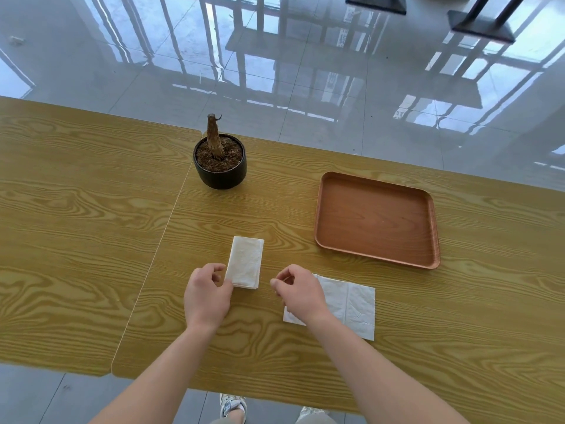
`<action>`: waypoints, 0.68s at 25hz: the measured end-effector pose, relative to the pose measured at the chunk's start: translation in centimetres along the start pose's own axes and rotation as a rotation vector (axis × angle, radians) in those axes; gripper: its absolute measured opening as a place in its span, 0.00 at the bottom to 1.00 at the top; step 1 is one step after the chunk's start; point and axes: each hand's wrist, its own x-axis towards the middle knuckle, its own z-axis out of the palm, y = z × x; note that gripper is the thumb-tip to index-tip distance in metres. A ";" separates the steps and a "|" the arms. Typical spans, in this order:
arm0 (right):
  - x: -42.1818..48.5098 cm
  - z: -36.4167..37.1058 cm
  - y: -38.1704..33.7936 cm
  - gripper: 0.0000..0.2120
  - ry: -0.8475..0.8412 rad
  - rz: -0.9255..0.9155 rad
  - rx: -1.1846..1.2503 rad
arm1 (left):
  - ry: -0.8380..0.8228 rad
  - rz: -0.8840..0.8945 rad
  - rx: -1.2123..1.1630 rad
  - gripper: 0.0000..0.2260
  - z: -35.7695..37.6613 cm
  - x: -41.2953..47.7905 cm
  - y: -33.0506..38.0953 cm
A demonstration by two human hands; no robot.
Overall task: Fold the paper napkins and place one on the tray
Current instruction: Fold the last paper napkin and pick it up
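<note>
Left of the brown tray (376, 219), toward the near edge of the counter (91, 228), a folded napkin (245, 262) lies as a narrow strip. The left hand (207, 296) appears to pinch its near left corner between curled fingers (219, 268) and thumb. Nearer than the tray, the flatter napkin (351, 304) lies creased but only half folded. The right hand (299, 293) hovers over its left edge, fingers curled narrow, and I cannot tell whether they grip paper. The tray holds nothing, so folding seems the step in hand. Next, the flatter napkin likely needs another fold, then one goes rightward onto the tray. Both forearms reach forward, wrists low, palms down.
</note>
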 end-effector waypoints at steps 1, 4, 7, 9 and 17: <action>-0.6 -0.9 0.7 0.05 0.020 -0.006 0.010 | 0.013 0.034 0.003 0.12 0.0 -0.8 0.1; -2.8 -4.1 3.7 0.06 0.115 -0.009 0.056 | -0.014 0.162 -0.009 0.10 0.5 -3.8 0.8; -5.1 -7.4 7.6 0.07 0.254 -0.025 0.005 | -0.119 0.277 0.004 0.09 2.1 -7.2 1.7; -6.4 -9.4 10.2 0.07 0.369 -0.031 -0.112 | -0.170 0.331 0.050 0.08 3.5 -9.1 2.2; -8.1 -11.5 15.6 0.04 0.471 0.058 -0.283 | -0.182 0.443 0.328 0.14 7.6 -11.4 4.9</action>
